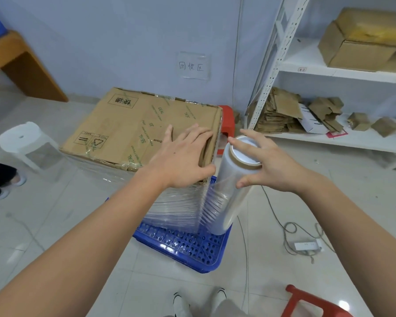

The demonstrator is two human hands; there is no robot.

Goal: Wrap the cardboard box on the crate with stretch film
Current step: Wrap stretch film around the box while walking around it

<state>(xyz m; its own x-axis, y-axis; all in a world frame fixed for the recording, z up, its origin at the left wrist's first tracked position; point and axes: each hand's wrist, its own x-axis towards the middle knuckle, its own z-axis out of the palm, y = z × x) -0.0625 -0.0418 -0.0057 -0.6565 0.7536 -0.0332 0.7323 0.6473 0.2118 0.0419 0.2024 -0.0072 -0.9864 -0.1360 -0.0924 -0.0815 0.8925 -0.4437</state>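
Head view. My right hand [269, 162] grips the top end of the stretch film roll [232, 186], fingers curled over the cardboard core's rim and thumb pinching its side; the roll stands nearly upright, tilted slightly. A sheet of film [181, 209] runs from the roll, just left of my grip, across the near side of the cardboard box [133, 131]. My left hand [183, 156] lies flat on the box's top near its right corner, fingers straight and spread, pressing down, just left of the roll. The box, printed with green "SEAL" tape, rests on the blue crate [192, 250], whose perforated wall shows directly below my grip. The crate stands on a pale tiled floor [78, 225]. Beyond the roll, past the box's far corner, a red stool [226, 120] stands against the light blue wall [124, 42], which bears a handwritten paper sign [191, 66]. Right of my grip, white metal shelving [329, 72] holds flattened cardboard and an open carton. Below right of it, a power strip [306, 245] with cables lies on the tiles. Far left of the box stands a white stool [23, 138], with a wooden table [21, 62] behind it. My shoes [181, 303] show at the bottom edge, beside another red stool [311, 303]
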